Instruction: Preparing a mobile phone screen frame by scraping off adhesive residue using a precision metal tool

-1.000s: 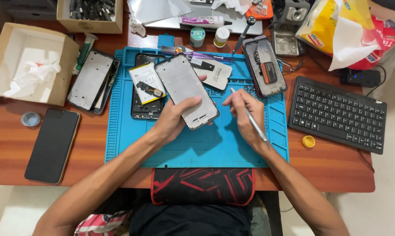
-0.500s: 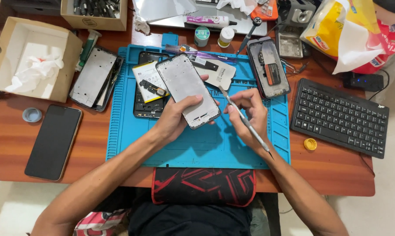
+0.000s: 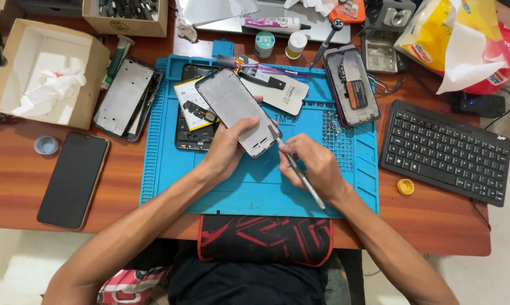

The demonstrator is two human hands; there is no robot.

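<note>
Phone frame [image 3: 236,112], grey and tilted, is held over the blue mat [image 3: 170,169] by the left hand [image 3: 228,148], fingers curled round its lower edge and thumb pressed on its face. The right hand [image 3: 316,168] pinches a thin metal tool [image 3: 296,168] between thumb and forefinger, closed tight on the shaft. Change noted: a second ago the tool tip stood off to the right of the frame; half a second ago it had closed in; now the tip touches the frame's lower right corner, and the frame has been turned slightly towards it. Reading: the work has passed from lining up to actual contact at that corner, so prying or scraping along the edge looks to be under way. Whether the tip has gone under a lip cannot be told. Just behind the frame on the mat lies an opened phone [image 3: 194,116] with its battery showing, and a white back cover [image 3: 280,90]. Further right, a second opened phone [image 3: 351,86]. Left of the mat, a dark phone [image 3: 74,179] face up on the wooden table [image 3: 18,175], and a cardboard box [image 3: 46,70]. Right, a black keyboard [image 3: 444,151].
</note>
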